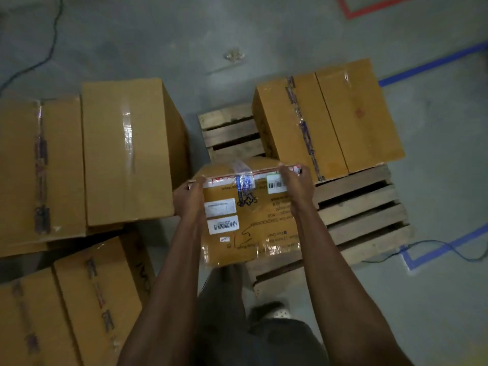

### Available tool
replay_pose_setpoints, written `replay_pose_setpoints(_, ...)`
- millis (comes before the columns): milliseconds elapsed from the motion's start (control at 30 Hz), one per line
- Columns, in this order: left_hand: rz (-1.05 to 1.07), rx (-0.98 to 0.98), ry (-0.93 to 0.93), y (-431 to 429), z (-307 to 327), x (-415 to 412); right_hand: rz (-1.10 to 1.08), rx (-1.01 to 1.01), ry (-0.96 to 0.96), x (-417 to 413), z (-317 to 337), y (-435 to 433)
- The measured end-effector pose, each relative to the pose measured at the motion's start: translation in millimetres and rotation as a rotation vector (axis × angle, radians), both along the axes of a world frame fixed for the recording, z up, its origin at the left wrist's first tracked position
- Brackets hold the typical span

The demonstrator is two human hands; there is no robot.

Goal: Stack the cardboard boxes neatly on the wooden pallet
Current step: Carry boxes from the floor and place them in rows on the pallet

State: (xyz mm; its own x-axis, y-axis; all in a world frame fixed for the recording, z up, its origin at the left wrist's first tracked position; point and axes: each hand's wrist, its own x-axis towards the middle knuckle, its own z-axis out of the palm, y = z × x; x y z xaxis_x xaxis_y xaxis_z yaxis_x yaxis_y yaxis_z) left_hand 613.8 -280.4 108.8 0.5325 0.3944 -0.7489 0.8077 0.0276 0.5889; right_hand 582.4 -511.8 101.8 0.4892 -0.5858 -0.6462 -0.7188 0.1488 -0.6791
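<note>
Head view showed one cardboard box (250, 220), likely stiff, light, tape-slick, with fingers (291, 171) of left hand (188, 199) and right hand (297, 186) clamped over its far top corners, near the pallet (364, 207).

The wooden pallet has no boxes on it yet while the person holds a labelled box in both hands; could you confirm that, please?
Not quite: the head view shows taped boxes already standing on the far part of the wooden pallet. The rest holds: the left hand and the right hand grip a labelled box by its far corners.
</note>
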Motion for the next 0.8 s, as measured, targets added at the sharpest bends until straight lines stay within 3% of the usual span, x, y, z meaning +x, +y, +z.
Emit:
replay_pose_setpoints(167,0.060,-0.049,-0.064,-18,-15,57,-0.009,0.060,-0.078,59,-15,-25)
replay_pose_setpoints(300,0.106,-0.094,-0.057,-31,-62,49,0.058,0.023,-0.102,58,-60,-49)
replay_pose_setpoints(633,0.087,-0.129,0.082,-72,-280,-42,0.247,-0.114,0.059,-24,-273,-80)
replay_pose_setpoints(733,0.037,-0.197,0.145,-79,-317,-74,0.288,-0.136,0.082,-72,-312,-71)
replay_pose_setpoints(800,0.070,-0.200,0.158,-84,-323,-80,0.179,-0.084,0.117,-87,-320,-61)
